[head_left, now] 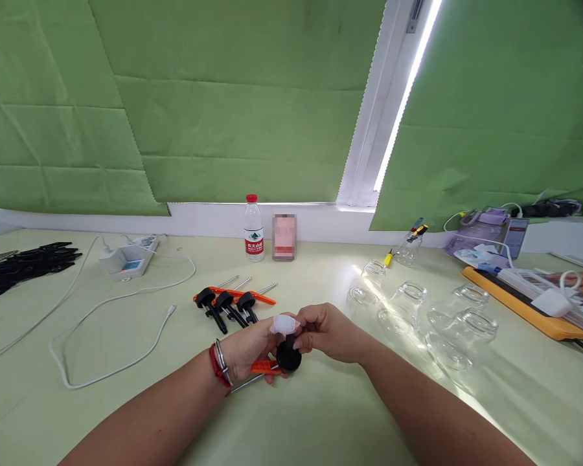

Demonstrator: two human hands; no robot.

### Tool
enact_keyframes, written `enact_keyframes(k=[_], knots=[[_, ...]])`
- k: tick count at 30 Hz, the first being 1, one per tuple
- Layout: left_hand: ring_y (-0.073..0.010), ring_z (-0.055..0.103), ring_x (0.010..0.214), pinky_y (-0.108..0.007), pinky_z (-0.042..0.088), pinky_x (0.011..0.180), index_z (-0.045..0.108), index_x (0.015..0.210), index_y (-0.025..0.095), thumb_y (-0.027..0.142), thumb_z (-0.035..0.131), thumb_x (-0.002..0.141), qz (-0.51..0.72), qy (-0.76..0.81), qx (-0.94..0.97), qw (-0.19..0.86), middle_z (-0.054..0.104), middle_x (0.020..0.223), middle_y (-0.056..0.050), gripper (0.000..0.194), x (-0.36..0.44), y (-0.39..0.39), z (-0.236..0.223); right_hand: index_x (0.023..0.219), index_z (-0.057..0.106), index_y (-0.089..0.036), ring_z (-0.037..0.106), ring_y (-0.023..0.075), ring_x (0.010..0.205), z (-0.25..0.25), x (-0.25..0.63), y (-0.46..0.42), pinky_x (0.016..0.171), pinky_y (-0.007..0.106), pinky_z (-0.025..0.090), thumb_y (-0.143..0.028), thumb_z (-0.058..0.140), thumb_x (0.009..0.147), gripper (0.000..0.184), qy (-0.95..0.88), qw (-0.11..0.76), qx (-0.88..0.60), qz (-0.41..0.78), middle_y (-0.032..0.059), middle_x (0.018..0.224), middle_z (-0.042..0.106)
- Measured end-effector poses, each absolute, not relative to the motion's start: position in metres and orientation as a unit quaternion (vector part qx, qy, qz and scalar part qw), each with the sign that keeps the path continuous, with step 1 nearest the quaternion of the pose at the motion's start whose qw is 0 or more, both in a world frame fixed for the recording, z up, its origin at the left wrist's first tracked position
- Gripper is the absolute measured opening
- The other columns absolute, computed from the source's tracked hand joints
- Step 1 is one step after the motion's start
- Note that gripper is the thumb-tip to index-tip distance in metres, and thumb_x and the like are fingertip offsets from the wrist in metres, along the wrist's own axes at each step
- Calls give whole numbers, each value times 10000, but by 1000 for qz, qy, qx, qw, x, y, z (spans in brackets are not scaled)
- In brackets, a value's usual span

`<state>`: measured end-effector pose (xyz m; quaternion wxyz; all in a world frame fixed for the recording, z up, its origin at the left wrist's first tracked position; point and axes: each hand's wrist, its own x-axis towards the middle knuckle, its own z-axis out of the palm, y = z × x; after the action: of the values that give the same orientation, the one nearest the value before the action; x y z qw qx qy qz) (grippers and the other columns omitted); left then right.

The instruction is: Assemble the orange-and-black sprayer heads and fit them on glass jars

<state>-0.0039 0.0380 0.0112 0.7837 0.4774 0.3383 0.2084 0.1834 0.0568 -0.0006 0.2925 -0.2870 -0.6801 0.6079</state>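
My left hand (247, 346) is closed around an assembly with a round black cap (288, 358), an orange plastic piece (264, 367) and a thin metal rod (245, 384). The fingers of my right hand (330, 333) pinch at the upper side of the cap; a black part between the hands is mostly hidden. Something white (284, 324), a wrap or tissue, covers my left thumb. Just beyond my left hand lie three similar black-capped pieces (226, 304) with black stems and metal rods, and orange strips (262, 297) among them.
Several clear glass jars (402, 307) stand at right, near a yellow-handled tool (388, 258). A water bottle (254, 233) and a blurred pink card (284, 237) stand at the back. White cable (111, 301), power strip (131, 257) and black strips (34, 262) lie left; an orange-edged tray (525, 304) right.
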Motion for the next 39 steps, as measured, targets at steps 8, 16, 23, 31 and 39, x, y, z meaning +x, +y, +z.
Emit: enact_keyframes(k=[8,16,23,31,39], knots=[[-205,602,584,-209,407,329,562,889,136,525,469,750,188,352,450,799,577,661,-68,423,-7,44,4,762,656,-153,570,104,603,8,184,54,593,254,489,-224,615,766,82,-743,288,-312,517,3,729,580],[-206,613,563,-212,421,315,563,884,141,541,476,733,186,376,445,791,600,646,-73,436,-6,44,4,724,669,-160,578,130,674,6,184,56,655,274,479,-177,672,712,20,-727,345,-300,513,11,716,625],[-207,621,596,-212,427,336,556,805,150,535,481,734,191,379,461,779,592,696,-70,400,-5,42,6,676,698,-166,597,158,717,0,179,55,679,294,483,-159,747,640,62,-691,377,-269,555,20,729,644],[-200,608,572,-212,417,326,523,824,176,460,492,708,194,377,464,778,572,671,-45,308,-2,40,9,656,692,-161,594,140,667,-2,177,55,665,287,485,-133,787,569,131,-631,369,-289,618,0,674,659],[-189,592,531,-215,411,315,495,856,192,489,515,669,203,382,464,773,569,692,-37,351,-1,39,10,700,712,-144,598,137,709,-1,175,55,715,291,476,-129,788,563,158,-589,343,-274,678,6,722,668]])
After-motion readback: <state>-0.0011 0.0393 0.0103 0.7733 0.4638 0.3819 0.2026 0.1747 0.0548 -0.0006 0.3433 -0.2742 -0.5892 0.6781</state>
